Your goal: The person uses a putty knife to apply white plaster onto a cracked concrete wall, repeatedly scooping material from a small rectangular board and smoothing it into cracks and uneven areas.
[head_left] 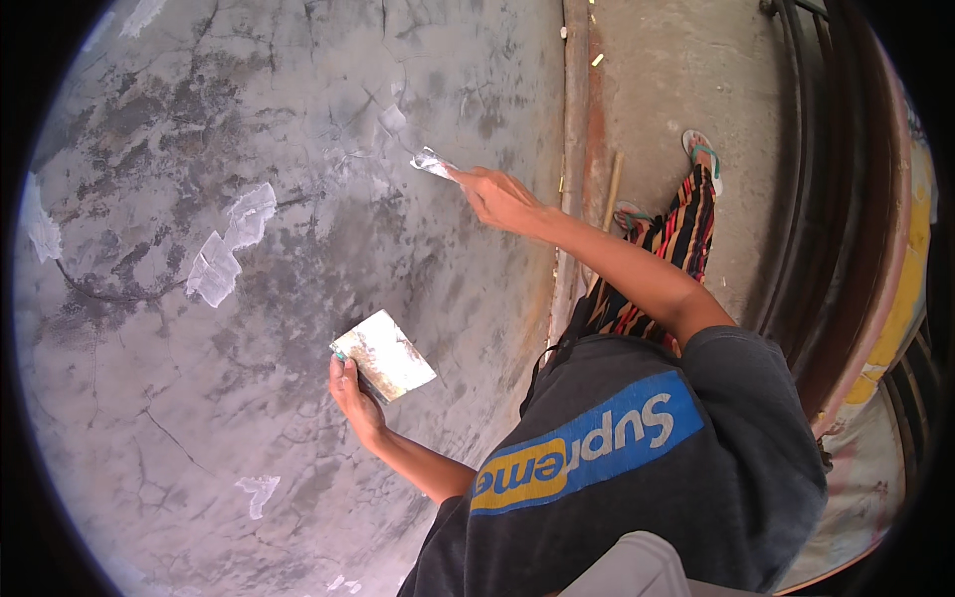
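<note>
The grey, cracked wall (328,254) spreads over the person's left side, and in front of it the left hand (354,400) is closed on the left edge of a pale rectangular plate (390,356), broad face in view. Above and to the right of the plate, well apart, the right hand (497,199) is curled around a small shiny scraper (434,163), its long axis pointing up and leftward toward a pale patch (394,118) just beyond the tip; this hand is the nearer to the patch, but blade contact with the wall cannot be told.
</note>
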Demonstrator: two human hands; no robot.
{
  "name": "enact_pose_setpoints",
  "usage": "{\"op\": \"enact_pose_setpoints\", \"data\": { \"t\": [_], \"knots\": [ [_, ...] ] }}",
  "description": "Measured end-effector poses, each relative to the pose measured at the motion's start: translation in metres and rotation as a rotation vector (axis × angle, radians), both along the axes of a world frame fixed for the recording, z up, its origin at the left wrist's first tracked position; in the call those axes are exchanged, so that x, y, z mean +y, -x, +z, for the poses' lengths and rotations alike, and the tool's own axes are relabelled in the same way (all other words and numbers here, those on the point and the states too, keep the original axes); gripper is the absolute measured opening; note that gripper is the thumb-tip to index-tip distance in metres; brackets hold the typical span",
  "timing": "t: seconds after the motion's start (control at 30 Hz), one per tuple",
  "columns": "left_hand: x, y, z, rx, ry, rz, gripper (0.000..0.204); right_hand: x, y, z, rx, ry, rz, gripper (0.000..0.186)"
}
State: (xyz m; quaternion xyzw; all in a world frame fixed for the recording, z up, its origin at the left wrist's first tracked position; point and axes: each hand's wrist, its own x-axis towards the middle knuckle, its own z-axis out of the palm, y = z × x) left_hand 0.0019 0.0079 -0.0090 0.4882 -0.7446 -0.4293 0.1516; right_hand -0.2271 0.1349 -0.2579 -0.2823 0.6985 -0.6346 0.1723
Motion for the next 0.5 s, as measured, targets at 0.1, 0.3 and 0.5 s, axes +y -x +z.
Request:
{"op": "enact_pose_setpoints", "data": {
  "t": [0.1, 0.3, 0.5],
  "knots": [
    [-0.003, -0.002, 0.002, 0.008, -0.006, -0.030, 0.059, 0.020, 0.036, 0.016, 0.006, 0.017, 0.055, 0.049],
    [0.008, 0.012, 0.001, 0.057, 0.051, -0.023, 0.036, -0.006, 0.062, 0.041, -0.068, 0.109, 0.018, 0.043],
    [0.008, 0.006, -0.002, 0.096, 0.040, -0.013, 0.032, 0.007, 0.036, 0.011, -0.097, 0.018, 0.098, 0.036]
  ]
}}
